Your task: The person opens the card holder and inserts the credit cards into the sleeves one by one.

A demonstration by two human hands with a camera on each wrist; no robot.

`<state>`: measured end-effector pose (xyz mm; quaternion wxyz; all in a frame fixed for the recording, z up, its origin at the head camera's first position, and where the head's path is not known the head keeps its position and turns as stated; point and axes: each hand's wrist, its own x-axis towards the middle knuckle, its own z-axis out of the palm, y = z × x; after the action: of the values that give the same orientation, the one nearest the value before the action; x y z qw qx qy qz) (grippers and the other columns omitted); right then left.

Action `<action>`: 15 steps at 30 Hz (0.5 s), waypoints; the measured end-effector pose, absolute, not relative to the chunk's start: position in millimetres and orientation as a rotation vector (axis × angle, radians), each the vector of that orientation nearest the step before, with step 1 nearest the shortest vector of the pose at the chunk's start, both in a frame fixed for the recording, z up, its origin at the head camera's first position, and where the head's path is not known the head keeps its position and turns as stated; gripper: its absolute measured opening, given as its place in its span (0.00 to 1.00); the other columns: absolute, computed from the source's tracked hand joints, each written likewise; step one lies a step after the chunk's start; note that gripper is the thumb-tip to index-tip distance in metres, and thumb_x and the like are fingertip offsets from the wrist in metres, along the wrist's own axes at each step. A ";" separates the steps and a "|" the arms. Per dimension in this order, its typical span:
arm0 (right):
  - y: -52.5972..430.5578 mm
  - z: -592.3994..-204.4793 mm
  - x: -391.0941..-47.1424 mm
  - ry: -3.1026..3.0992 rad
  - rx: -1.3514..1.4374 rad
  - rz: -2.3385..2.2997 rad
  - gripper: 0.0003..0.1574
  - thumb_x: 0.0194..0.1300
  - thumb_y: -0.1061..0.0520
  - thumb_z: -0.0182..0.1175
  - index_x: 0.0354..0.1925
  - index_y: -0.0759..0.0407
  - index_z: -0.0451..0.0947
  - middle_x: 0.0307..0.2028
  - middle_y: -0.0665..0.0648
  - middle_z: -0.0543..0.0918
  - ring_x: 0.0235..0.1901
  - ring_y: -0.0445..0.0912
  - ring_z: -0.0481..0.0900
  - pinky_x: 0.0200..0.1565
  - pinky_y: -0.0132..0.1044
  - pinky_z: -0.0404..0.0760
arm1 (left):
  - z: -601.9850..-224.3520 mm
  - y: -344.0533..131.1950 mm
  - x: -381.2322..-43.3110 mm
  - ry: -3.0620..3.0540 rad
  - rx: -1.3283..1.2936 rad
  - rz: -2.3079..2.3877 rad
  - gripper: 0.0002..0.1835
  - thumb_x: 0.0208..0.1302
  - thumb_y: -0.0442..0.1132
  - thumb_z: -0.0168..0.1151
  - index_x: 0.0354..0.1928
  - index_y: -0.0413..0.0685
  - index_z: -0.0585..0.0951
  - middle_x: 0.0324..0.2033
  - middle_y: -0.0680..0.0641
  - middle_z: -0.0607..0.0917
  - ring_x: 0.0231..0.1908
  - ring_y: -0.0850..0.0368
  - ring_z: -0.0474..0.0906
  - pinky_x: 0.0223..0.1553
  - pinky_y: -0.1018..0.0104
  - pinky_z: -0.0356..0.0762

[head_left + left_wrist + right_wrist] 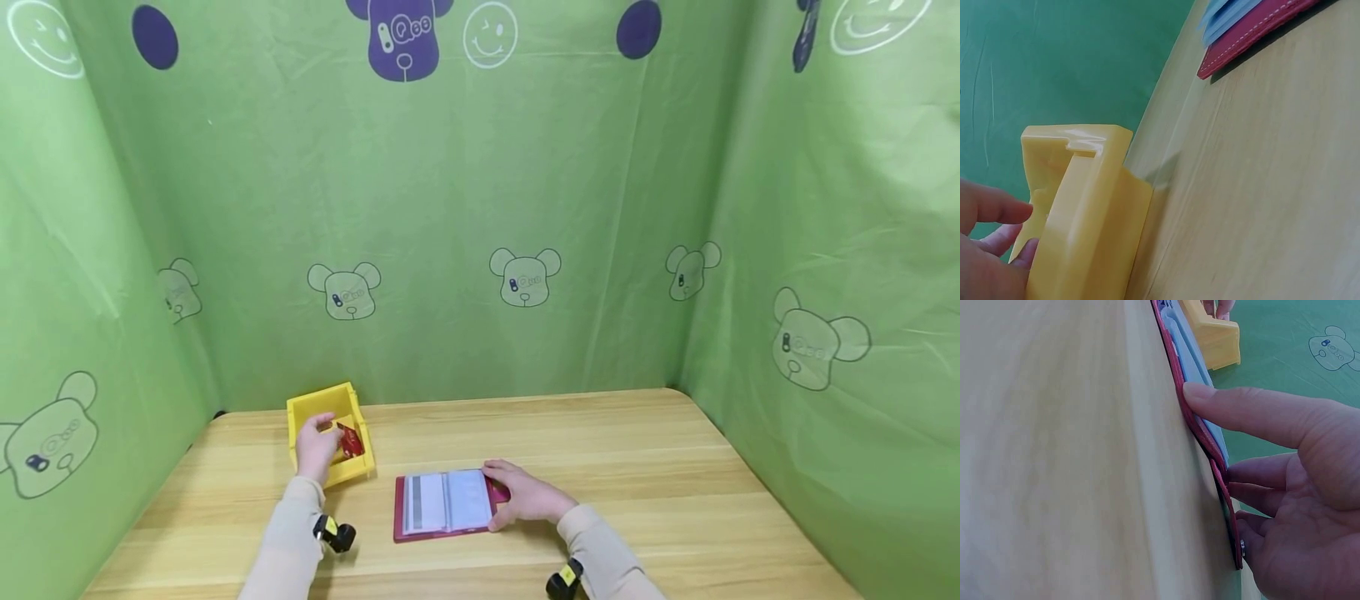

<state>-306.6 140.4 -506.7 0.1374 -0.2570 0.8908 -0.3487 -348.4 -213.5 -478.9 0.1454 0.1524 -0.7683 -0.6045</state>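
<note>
My left hand [317, 446] reaches into a yellow plastic bin [330, 477], fingers loosely bent. A red card [350, 442] lies inside, close beside the fingertips. In the left wrist view, thumb and forefinger stand apart behind the wall of the bin [1079, 231], which hides the card. An open card holder [448, 502] with a dark red cover and clear sleeves lies on the table. My right hand [528, 497] holds its right side. The right wrist view shows the thumb of that hand [1310, 481] on the near edge of the cover [1192, 422], other fingers along the far side.
The wooden table [615, 450] has a green printed curtain [450, 350] behind it and at both sides. The bin stands at the back left, near the rear edge. A snap tab [501, 492] sticks out from the holder's right side beneath the hand.
</note>
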 end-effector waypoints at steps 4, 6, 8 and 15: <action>140.7 -506.4 -306.5 2.575 -0.738 -1.012 0.61 0.41 0.54 0.75 0.71 0.67 0.59 0.73 0.68 0.56 0.72 0.67 0.52 0.71 0.67 0.53 | -476.1 -214.1 -347.5 -2.193 0.425 -1.847 0.26 0.60 0.23 0.54 0.62 0.25 0.68 0.55 0.23 0.74 0.31 0.62 0.78 0.32 0.76 0.79; 140.7 -506.8 -306.3 2.574 -0.736 -1.016 0.61 0.41 0.54 0.75 0.71 0.67 0.59 0.73 0.68 0.56 0.72 0.67 0.52 0.71 0.67 0.53 | -475.5 -214.6 -346.8 -2.197 0.418 -1.881 0.27 0.60 0.23 0.55 0.62 0.23 0.67 0.54 0.22 0.75 0.29 0.63 0.79 0.32 0.74 0.81; 140.6 -507.0 -306.0 2.569 -0.732 -1.020 0.61 0.41 0.54 0.75 0.71 0.66 0.59 0.73 0.67 0.56 0.72 0.67 0.52 0.71 0.67 0.53 | -475.1 -214.7 -345.8 -2.216 0.405 -1.896 0.27 0.60 0.23 0.54 0.63 0.21 0.66 0.54 0.21 0.75 0.29 0.62 0.80 0.32 0.72 0.83; 140.6 -506.7 -306.0 2.561 -0.730 -1.035 0.61 0.41 0.54 0.75 0.71 0.66 0.59 0.73 0.67 0.56 0.72 0.67 0.52 0.71 0.67 0.53 | -474.4 -213.7 -344.5 -2.249 0.384 -1.912 0.27 0.60 0.22 0.53 0.62 0.19 0.66 0.52 0.21 0.75 0.29 0.60 0.81 0.32 0.69 0.86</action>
<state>-306.0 140.6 -506.7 0.1417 -0.2531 0.8872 -0.3588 -344.5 -213.7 -474.4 0.0824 0.1286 -0.7529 -0.6401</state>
